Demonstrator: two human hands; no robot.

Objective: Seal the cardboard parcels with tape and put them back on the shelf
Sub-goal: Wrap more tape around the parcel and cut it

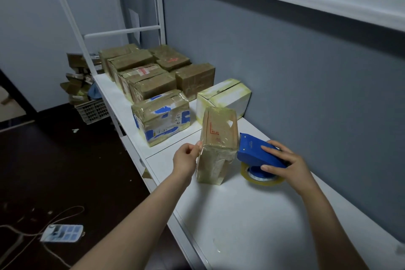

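Two hands are at work on one parcel. The left hand's (185, 158) thumb and forefinger (198, 145) are closed in a narrow pinch on the upper left edge of a small brown cardboard parcel (219, 138) standing on end and glossy with clear tape. Whether they hold the tape's loose end or the box edge itself I cannot tell. The right hand's (285, 162) fingers (271, 149) curl over the back of a blue plastic tape dispenser (254, 151), with the thumb on its near side above the one roll of clear yellowish tape (260, 178). The dispenser's toothed edge meets the parcel's right edge, just beyond the right fingertips.

Judged from its sheen, this parcel is nearly sealed — a strip looks ready to be cut or pressed down, and then it has to go back among the others. Under both wrists runs the white shelf board (241, 215).

Beyond the left fingertips stand one blue-marked brown parcel (162, 116) and one white box with yellowed tape (223, 98). Farther out is a cluster of about seven brown taped parcels (153, 85) — they overlap, so the count is rough. Past the shelf's far end a heap of small boxes (76, 85) sits on the floor; whether those are taped I cannot tell.
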